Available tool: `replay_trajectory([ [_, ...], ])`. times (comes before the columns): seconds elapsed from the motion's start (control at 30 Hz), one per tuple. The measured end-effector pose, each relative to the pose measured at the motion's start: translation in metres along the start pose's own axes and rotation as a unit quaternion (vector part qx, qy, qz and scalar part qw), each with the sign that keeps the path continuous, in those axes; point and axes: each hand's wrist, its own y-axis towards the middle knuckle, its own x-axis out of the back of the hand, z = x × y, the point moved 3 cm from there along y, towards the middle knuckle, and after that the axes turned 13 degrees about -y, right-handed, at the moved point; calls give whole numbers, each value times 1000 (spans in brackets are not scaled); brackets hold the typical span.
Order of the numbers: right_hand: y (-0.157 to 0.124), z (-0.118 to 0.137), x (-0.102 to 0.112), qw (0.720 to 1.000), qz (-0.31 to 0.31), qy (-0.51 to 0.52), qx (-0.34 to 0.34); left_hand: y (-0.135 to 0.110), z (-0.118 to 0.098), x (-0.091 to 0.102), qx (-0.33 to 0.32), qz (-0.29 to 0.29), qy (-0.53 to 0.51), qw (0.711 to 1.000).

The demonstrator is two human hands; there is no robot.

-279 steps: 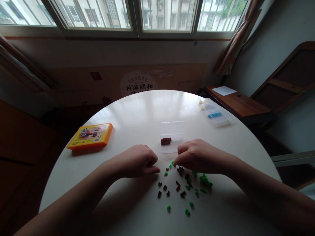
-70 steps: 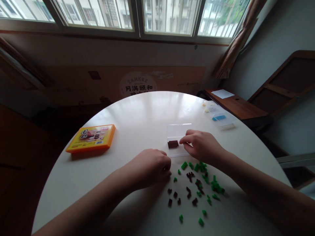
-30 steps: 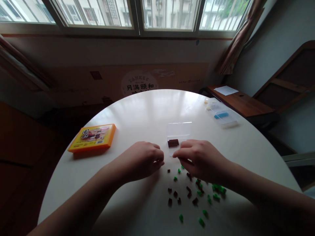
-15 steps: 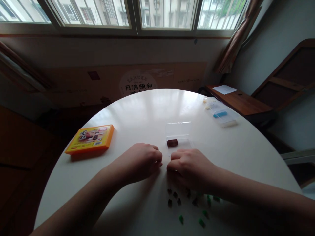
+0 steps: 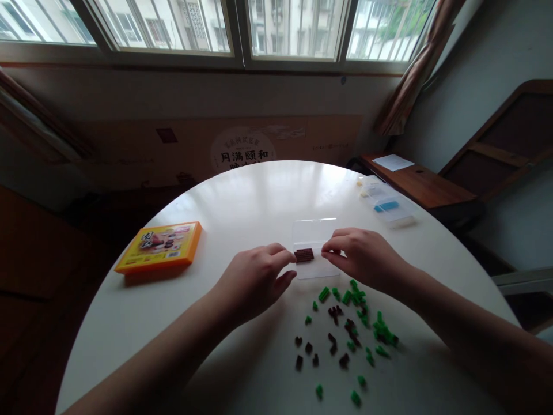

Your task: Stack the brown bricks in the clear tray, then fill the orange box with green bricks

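Note:
A clear plastic box [image 5: 326, 268] lies with its lid up in front of me. In its left part sits a dark brown block of small bricks put together in rows [image 5: 304, 255]. My left hand [image 5: 257, 275] is at the box's left side, its fingertips at the block's left edge and the thumb held apart below. Over the right part of the box is my right hand [image 5: 365, 252], thumb and finger pinched together; whatever is between them is too small to make out. Loose green bricks [image 5: 356, 297] and brown bricks [image 5: 332, 343] are scattered nearer to me.
An orange and yellow box [image 5: 159, 246] lies at the left of the round white table [image 5: 242, 202]. More clear plastic boxes [image 5: 395, 212], one with a blue block in it, are at the far right. A wooden chair or desk top [image 5: 440, 184] stands beyond the table's right edge.
Both hands were close together in front of the box. My right hand has moved up and right over the box, baring the loose bricks. My left fingertips have come to the brown block.

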Motion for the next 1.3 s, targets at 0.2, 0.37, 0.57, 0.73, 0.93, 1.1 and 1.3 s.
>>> replay_trajectory([
  [0.2, 6, 5, -10, 998, 60, -16, 13, 2, 3, -10, 9, -3, -23, 1000],
  [0.37, 6, 6, -10, 998, 59, -14, 18, 2, 4, -11, 4, -2, -18, 1000],
  [0.57, 3, 1, -9, 998, 61, -3, 6, 2, 5, -12, -9, -4, -14, 1000],
  [0.73, 5, 3, -11, 998, 68, 3, 7, 2, 4, -12, -11, -4, -11, 1000],
  [0.93, 9, 8, -9, 997, 81, 2, -3, 2, 4, -12, -10, -5, -9, 1000],
  [1.1, 10, 8, -12, 997, 79, 1, -17, 3, 3, -11, -6, 0, -8, 1000],
  [1.3, 11, 10, -13, 996, 80, -5, -39, 3, 3, -12, -8, 1, -8, 1000],
])
